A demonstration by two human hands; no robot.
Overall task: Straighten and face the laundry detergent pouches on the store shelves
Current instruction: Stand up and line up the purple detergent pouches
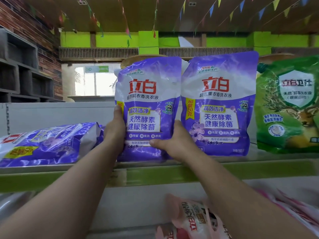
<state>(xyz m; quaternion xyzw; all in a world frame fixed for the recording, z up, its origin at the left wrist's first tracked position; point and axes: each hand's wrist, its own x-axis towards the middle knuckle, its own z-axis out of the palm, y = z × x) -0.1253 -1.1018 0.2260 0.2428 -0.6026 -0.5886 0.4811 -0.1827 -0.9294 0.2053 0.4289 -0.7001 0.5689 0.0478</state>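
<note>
From the head view, a purple pouch (pixel 146 107) stands upright in the middle of the frame, its printed front turned outward. It is held that way, I'd judge, so that it lines up with the second purple pouch (pixel 218 104) just to its right, which already stands facing out on the shelf (pixel 224 168); their edges touch or nearly so. The left hand (pixel 114 131) clasps the held pouch's left edge, thumb lying up along the front and the other fingers hidden behind. The right hand (pixel 170 144) grips the lower right corner, thumb pressed across the front near the bottom. Both forearms reach up from the bottom of the frame.

At centre left, another purple pouch (pixel 46 144) lies flat on the same shelf, probably next to be stood up. A green pouch (pixel 288 104) stands at the right edge. Pink pouches (pixel 198 219) lie blurred on the shelf below, lower right.
</note>
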